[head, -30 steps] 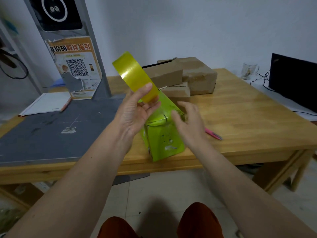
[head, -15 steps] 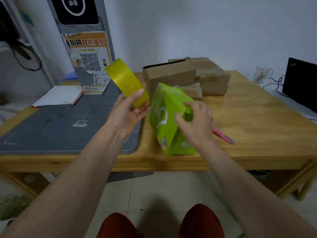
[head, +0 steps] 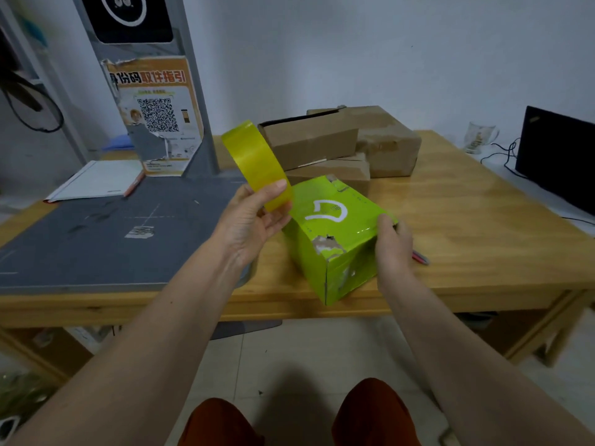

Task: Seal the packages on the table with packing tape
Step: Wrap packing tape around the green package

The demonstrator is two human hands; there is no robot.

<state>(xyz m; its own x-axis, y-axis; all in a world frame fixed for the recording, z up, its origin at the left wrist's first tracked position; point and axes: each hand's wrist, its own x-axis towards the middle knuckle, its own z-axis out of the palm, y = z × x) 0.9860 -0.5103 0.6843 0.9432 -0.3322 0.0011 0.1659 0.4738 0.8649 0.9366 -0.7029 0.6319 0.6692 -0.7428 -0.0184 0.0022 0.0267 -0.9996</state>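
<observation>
A bright green box (head: pixel 331 233) with a white logo on top lies flat at the front edge of the wooden table (head: pixel 467 220); its near corner is scuffed. My left hand (head: pixel 254 220) holds a roll of yellow packing tape (head: pixel 254 162) upright, just left of the box, thumb on the roll's outer face. My right hand (head: pixel 391 243) grips the box's right side, fingers curled round its far edge. Three brown cardboard boxes (head: pixel 341 143) are stacked behind the green one.
A grey cutting mat (head: pixel 106 239) covers the table's left half, with a white pad (head: pixel 96 181) and a grey post bearing a QR poster (head: pixel 154 117) behind. A pink pen (head: pixel 420 257) lies right of my hand. A glass mug (head: pixel 478 140) and black laptop (head: pixel 553 156) sit far right.
The green box went from standing tilted on end to lying flat with its logo face up. My right hand shifted to its right side. The tape roll stayed raised in my left hand.
</observation>
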